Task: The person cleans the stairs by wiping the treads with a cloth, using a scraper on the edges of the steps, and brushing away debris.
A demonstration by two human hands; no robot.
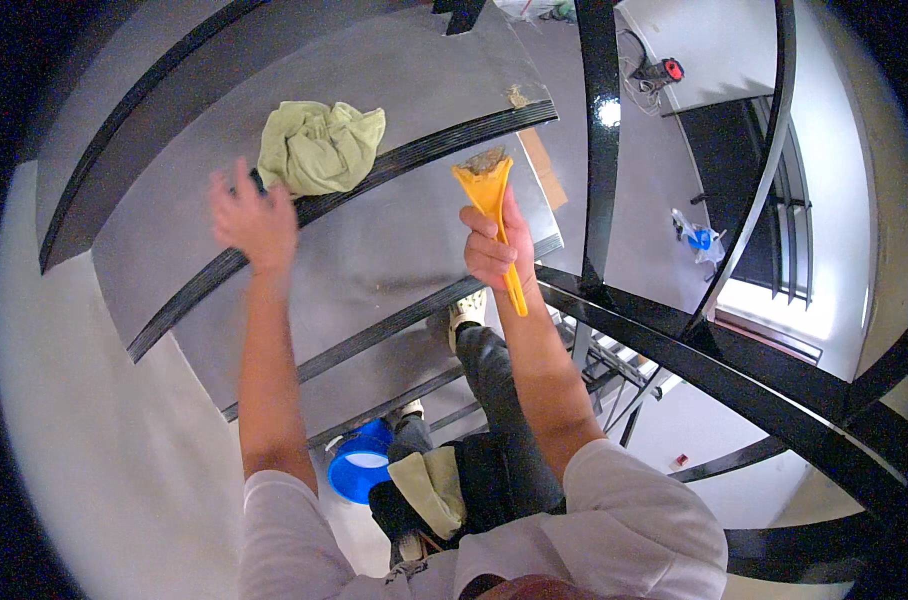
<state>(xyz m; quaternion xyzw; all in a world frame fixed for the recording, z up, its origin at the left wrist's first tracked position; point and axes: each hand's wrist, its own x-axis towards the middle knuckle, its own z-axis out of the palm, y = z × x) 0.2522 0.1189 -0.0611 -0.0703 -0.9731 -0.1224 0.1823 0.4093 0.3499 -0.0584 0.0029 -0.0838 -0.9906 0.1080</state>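
My left hand (254,220) is raised over a grey stair tread, its fingers apart, just left of a crumpled pale green cloth (324,150) on the tread with black ridged nosing (424,152). In my right hand (497,247) is a yellow plastic scraper (488,185), held upright by its handle, with greyish debris on its wide head. A small patch of tan debris (517,97) lies near the tread's right end, beyond the scraper.
Black metal railing (599,180) curves along the right. Beyond it lie a black-and-red device (671,72) and a blue-and-white plastic bag (702,240). A blue bucket (346,478) stands below me, near my shoes and a folded cloth (424,492). A white wall (64,380) borders the left.
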